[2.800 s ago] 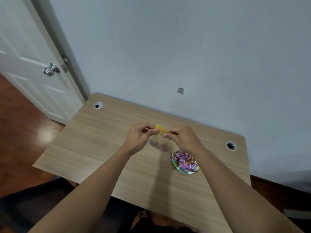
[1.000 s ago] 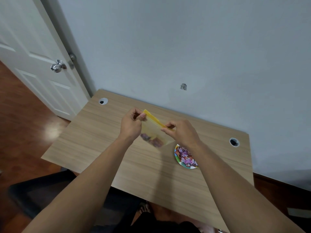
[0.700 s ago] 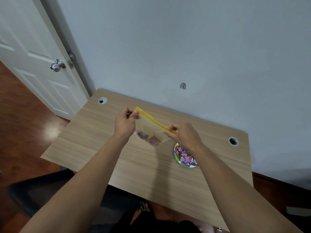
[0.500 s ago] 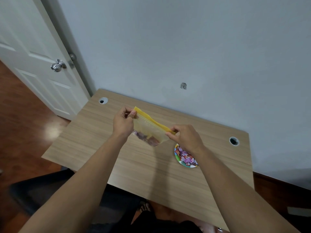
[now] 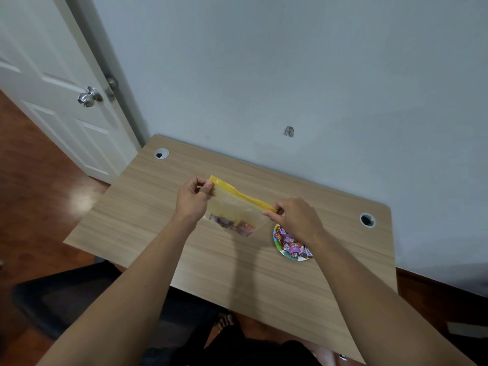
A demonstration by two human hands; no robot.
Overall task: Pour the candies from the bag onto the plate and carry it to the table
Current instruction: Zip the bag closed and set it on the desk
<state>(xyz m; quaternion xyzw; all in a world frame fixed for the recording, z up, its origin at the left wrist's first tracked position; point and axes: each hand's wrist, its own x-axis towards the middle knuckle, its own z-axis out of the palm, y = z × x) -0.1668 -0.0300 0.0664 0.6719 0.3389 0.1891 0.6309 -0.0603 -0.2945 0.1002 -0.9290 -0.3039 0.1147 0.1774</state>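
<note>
Both arms reach forward over the tabletop (image 5: 163, 233). The left hand (image 5: 192, 200) and right hand (image 5: 297, 219) each pinch an end of the bag (image 5: 237, 210) at its yellow strip, holding it stretched between them. The plate (image 5: 284, 253) of candies (image 5: 291, 245) sits just below the right hand.

Yellow-zipped bag (image 5: 237, 210), candy-heaped plate (image 5: 280, 250)
</note>
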